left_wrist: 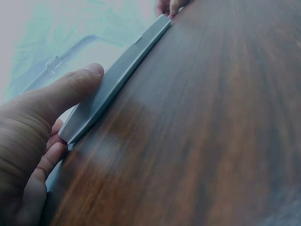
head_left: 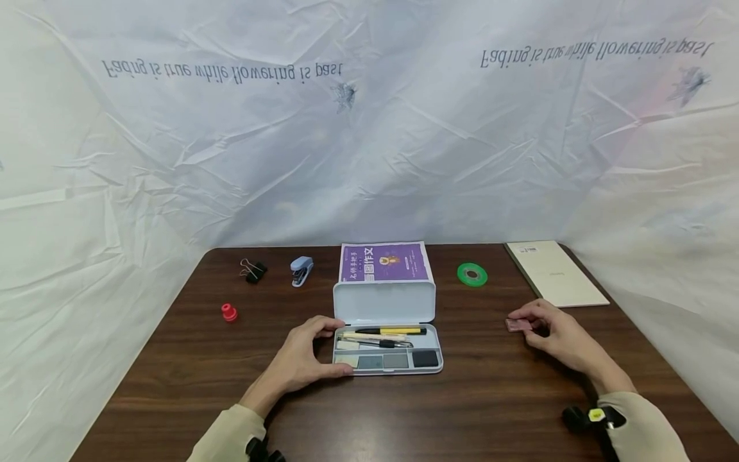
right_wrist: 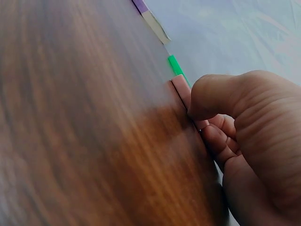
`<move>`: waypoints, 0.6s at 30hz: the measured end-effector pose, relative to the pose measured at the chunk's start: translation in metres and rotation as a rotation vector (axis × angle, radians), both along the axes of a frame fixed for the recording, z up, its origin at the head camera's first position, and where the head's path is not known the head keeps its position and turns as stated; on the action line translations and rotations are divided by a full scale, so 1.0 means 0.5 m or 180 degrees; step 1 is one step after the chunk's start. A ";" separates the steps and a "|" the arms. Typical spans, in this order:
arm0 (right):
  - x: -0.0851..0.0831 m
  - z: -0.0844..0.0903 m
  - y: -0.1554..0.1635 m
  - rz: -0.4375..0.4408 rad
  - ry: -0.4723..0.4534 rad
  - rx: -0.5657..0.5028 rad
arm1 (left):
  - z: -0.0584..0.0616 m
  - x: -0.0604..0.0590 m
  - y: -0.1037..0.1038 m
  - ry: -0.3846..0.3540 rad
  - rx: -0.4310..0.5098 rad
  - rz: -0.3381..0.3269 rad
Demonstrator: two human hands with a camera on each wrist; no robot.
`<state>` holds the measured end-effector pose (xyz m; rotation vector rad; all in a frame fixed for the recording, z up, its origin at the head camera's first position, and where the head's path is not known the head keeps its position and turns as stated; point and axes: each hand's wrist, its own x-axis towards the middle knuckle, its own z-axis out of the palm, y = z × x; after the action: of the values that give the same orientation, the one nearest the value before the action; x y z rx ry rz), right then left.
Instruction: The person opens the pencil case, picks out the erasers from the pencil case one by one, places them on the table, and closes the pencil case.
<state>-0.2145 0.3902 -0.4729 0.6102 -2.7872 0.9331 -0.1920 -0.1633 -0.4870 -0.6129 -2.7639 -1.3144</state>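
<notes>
Lying flat on the table, right of the case, a pink eraser is pinched by the right hand, thumb and fingers curled on it. The open case's left end is gripped by the left hand, thumb on the rim. Pens are seen inside. Behind: book, green tape, notebook, stapler, clip, red cap.

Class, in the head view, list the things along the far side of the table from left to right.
Binder clips → stapler → purple book → green tape → notebook.
</notes>
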 end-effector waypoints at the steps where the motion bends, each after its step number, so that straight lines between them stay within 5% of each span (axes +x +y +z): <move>1: 0.000 0.000 0.000 0.0004 0.0003 -0.0001 | 0.000 -0.001 0.000 -0.0005 0.0005 0.0001; 8: 0.004 0.017 0.003 0.0016 0.0106 -0.0109 | 0.000 -0.002 0.001 0.0051 0.0028 -0.0036; 18: 0.007 0.094 -0.034 0.0158 0.0135 -0.0971 | -0.001 -0.001 0.000 0.0081 0.0023 -0.0036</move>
<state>-0.2109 0.3733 -0.4261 0.6433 -2.5292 1.3049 -0.1924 -0.1631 -0.4873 -0.6414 -2.7383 -1.3088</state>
